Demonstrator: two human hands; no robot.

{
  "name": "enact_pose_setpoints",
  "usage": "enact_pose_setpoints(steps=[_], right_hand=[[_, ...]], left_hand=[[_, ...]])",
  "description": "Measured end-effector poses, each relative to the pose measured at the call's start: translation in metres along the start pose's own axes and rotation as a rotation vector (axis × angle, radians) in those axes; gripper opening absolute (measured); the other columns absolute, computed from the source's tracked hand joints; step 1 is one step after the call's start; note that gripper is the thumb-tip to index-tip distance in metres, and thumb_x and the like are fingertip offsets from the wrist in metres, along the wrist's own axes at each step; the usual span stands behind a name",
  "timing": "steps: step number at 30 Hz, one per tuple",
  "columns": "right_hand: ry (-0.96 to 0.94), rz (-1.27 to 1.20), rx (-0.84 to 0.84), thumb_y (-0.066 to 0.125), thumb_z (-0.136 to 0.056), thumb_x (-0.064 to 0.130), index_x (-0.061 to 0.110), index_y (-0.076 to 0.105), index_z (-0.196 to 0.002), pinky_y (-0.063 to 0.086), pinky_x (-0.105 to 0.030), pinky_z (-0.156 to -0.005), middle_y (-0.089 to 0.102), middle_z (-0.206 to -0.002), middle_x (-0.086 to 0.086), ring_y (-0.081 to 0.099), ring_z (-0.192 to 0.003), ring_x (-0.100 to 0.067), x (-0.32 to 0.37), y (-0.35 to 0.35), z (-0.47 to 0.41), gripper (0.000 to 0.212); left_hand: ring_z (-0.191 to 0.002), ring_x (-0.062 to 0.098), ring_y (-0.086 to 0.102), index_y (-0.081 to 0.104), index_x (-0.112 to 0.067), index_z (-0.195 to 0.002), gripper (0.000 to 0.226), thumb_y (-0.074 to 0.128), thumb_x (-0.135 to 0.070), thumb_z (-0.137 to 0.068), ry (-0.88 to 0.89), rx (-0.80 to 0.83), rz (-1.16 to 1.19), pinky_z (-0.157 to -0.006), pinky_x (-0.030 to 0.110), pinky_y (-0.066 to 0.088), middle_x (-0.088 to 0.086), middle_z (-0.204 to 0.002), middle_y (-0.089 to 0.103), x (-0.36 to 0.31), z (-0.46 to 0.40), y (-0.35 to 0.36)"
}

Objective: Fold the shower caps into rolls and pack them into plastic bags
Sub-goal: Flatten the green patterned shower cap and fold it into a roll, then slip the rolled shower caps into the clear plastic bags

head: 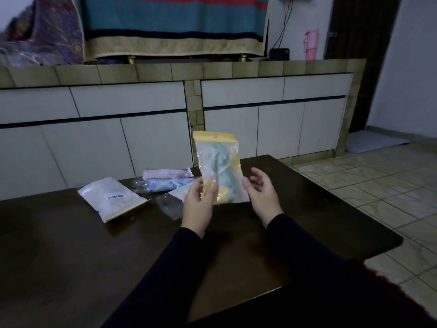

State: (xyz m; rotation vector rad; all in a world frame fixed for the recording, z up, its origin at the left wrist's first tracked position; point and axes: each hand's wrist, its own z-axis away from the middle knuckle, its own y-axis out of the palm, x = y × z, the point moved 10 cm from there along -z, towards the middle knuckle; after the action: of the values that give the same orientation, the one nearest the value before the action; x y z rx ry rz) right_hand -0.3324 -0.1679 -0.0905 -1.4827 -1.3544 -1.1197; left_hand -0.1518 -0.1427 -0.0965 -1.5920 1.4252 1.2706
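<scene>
dark wooden table (71, 245), tiled counter (165, 72), striped cloth (175, 22), pink bottle (311, 45)

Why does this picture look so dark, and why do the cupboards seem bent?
Head view: the room is dim, so the dark table and black sleeves swallow detail; a faint sheen shows on the table near the white bag. The wide lens bows the cupboards and counter edge. The packed bag, pinched by the left hand with the right hand beside it, looks soft and slightly blurred.

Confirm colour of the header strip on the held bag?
Yellow; the bag is clear below it. Head view, left hand pinching its lower edge.
</scene>
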Motion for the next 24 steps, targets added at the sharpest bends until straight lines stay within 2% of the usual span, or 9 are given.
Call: enact_pose_setpoints(steps=[2, 4, 8, 13, 15, 17, 19, 22, 24], right_hand=[[0.155, -0.121, 0.075, 0.056, -0.095, 0.030, 0.017, 0.044, -0.138, 0.051, -0.030, -0.091, 0.056, -0.128, -0.002, 0.057, -0.114, -0.014, -0.018, 0.010, -0.001, 0.046], [0.189, -0.178, 0.101, 0.055, -0.095, 0.025, 0.011, 0.052, -0.131, 0.052, -0.040, -0.095, 0.064, -0.120, -0.007, 0.064, -0.107, -0.018, -0.021, 0.014, 0.001, 0.038], [0.129, -0.072, 0.041, 0.057, -0.095, 0.016, 0.013, 0.061, -0.121, 0.055, -0.038, -0.089, 0.069, -0.107, -0.002, 0.067, -0.099, -0.015, -0.013, 0.004, 0.002, 0.026], [0.076, -0.032, 0.074, 0.066, -0.088, 0.021, 0.014, 0.063, -0.114, 0.058, -0.036, -0.080, 0.071, -0.099, -0.002, 0.069, -0.091, -0.016, -0.007, 0.004, 0.004, 0.027], [0.066, -0.001, 0.038, 0.068, -0.087, 0.019, 0.015, 0.063, -0.112, 0.059, -0.033, -0.077, 0.071, -0.098, -0.003, 0.069, -0.089, -0.015, -0.007, -0.001, 0.003, 0.025], [0.073, 0.029, -0.017, 0.067, -0.088, 0.018, 0.019, 0.062, -0.107, 0.058, -0.030, -0.075, 0.070, -0.100, -0.001, 0.068, -0.089, -0.012, -0.011, -0.009, 0.002, 0.020], [0.084, 0.072, -0.067, 0.066, -0.089, 0.019, 0.021, 0.061, -0.108, 0.056, -0.025, -0.071, 0.068, -0.101, 0.004, 0.065, -0.088, -0.007, -0.013, -0.019, -0.001, 0.020], [0.115, 0.138, -0.095, 0.065, -0.090, 0.018, 0.018, 0.059, -0.116, 0.048, -0.016, -0.063, 0.063, -0.097, 0.008, 0.059, -0.082, -0.001, -0.017, -0.032, -0.004, 0.027], [0.143, 0.205, -0.101, 0.065, -0.090, 0.018, 0.016, 0.059, -0.119, 0.045, -0.014, -0.061, 0.065, -0.103, 0.003, 0.059, -0.083, -0.005, -0.022, -0.038, -0.005, 0.029]], left_hand=[[-0.101, 0.022, 0.066, 0.064, -0.018, -0.112, 0.020, 0.060, -0.019, -0.093, -0.053, 0.062, 0.090, -0.086, 0.037, 0.054, 0.009, -0.110, 0.069, 0.003, 0.001, 0.006], [-0.100, 0.021, 0.067, 0.062, -0.013, -0.118, 0.028, 0.062, -0.017, -0.090, -0.101, 0.101, 0.133, -0.079, 0.033, 0.056, 0.008, -0.110, 0.070, 0.005, 0.002, 0.008], [-0.086, 0.017, 0.071, 0.069, -0.010, -0.104, 0.022, 0.070, -0.018, -0.084, -0.106, 0.087, 0.059, -0.071, 0.028, 0.055, 0.008, -0.095, 0.074, 0.002, 0.001, 0.000], [-0.092, 0.029, 0.070, 0.070, -0.007, -0.101, 0.023, 0.074, -0.018, -0.082, -0.141, 0.070, -0.027, -0.089, 0.050, 0.054, 0.011, -0.093, 0.074, 0.015, -0.004, -0.007], [-0.093, 0.030, 0.070, 0.071, -0.007, -0.097, 0.021, 0.075, -0.020, -0.082, -0.121, 0.077, -0.068, -0.090, 0.051, 0.053, 0.010, -0.092, 0.074, 0.013, -0.006, -0.004], [-0.093, 0.024, 0.069, 0.072, -0.011, -0.093, 0.019, 0.071, -0.028, -0.085, -0.027, 0.036, -0.218, -0.088, 0.043, 0.054, 0.004, -0.090, 0.074, 0.002, -0.008, -0.005], [-0.095, 0.017, 0.064, 0.069, -0.017, -0.096, 0.020, 0.060, -0.034, -0.092, 0.128, -0.075, -0.528, -0.086, 0.032, 0.050, -0.002, -0.095, 0.071, -0.017, -0.012, -0.013], [-0.122, 0.015, 0.047, 0.061, -0.026, -0.119, 0.028, 0.049, -0.035, -0.096, 0.309, -0.107, -1.145, -0.101, 0.039, 0.035, -0.004, -0.130, 0.056, -0.033, -0.025, -0.006], [-0.135, 0.020, 0.033, 0.048, -0.031, -0.134, 0.042, 0.048, -0.042, -0.093, 0.194, 0.016, -1.360, -0.108, 0.049, 0.027, -0.004, -0.146, 0.041, -0.014, -0.036, -0.001]])
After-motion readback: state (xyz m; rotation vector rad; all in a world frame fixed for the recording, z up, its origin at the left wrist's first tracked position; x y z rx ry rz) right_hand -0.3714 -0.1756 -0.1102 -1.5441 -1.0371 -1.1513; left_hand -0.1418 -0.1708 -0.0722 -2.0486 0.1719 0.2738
